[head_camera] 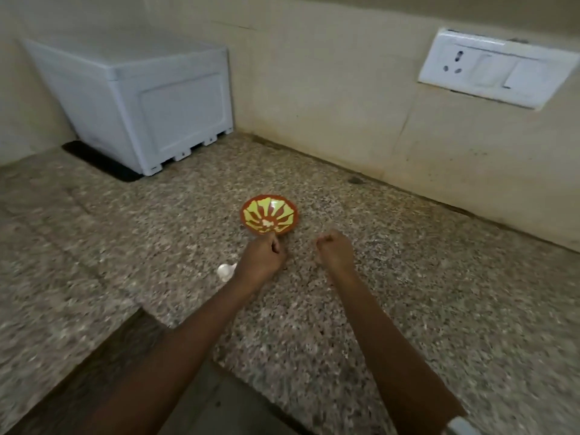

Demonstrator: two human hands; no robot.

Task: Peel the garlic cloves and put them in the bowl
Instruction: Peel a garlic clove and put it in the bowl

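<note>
1. I see the garlic [226,271] lying white on the counter [408,293], just left of the left hand and partly hidden behind it.
2. The bowl [282,208], red with yellow rays, stands on the counter just beyond the hands. Pale bits lie at its bottom, too blurred for me to name.
3. The left hand [260,262] has its fingers curled, right at the bowl's near rim. I cannot tell whether it pinches anything.
4. The right hand [334,251] is curled too, apart from the left and near the bowl. I cannot tell whether it holds anything.
5. A white box [135,98] sits in the far left corner, and a socket [489,70] is on the wall at right.
</note>
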